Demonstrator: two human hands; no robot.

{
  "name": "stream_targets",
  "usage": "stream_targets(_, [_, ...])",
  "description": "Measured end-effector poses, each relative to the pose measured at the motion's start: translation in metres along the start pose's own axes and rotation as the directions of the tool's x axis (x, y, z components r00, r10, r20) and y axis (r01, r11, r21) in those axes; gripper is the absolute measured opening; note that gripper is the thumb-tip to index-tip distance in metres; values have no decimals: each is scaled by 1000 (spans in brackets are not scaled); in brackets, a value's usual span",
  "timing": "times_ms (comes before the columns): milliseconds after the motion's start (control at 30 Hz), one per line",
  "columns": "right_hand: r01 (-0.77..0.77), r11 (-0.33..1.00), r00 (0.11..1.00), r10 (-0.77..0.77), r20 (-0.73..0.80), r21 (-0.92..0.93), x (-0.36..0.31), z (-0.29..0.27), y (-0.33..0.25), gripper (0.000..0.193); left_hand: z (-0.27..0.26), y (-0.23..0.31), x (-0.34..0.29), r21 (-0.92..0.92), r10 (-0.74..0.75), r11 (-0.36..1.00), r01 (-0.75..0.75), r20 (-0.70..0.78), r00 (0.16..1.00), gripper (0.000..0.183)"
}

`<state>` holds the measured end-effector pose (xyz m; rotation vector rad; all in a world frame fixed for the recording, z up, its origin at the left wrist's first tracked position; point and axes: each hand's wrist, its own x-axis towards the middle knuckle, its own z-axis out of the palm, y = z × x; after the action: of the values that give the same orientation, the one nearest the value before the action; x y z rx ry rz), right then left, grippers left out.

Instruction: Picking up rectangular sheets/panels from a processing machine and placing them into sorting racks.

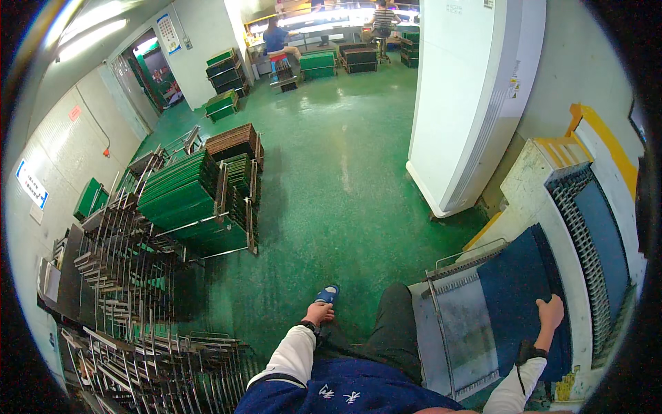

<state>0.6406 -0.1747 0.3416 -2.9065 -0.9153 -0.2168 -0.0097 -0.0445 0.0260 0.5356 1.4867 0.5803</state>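
right hand (550,312) at a flat, dark blue rectangular panel (517,293).
the panel lies over a grey metal stand (427,338) to the person's right, beside a white-framed machine (527,181); the right fingers curl near its far-right edge, whether pinching it i cannot tell; the left hand (319,314), fingers curled in, hangs near a blue slipper (327,294), its grip too small to tell.
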Motion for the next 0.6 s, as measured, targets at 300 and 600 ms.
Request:
stream_targets(300, [-1,1000,1000,1,-15,26,-4,-7,-5,55,1,0,0,-25,-1,1000,1,-6,1000,31])
stream_targets(600, [14,1000,999,-13,-36,25,-5,-4,-3,52,2,2,-4,4,6,1000,-6,15,1000,34])
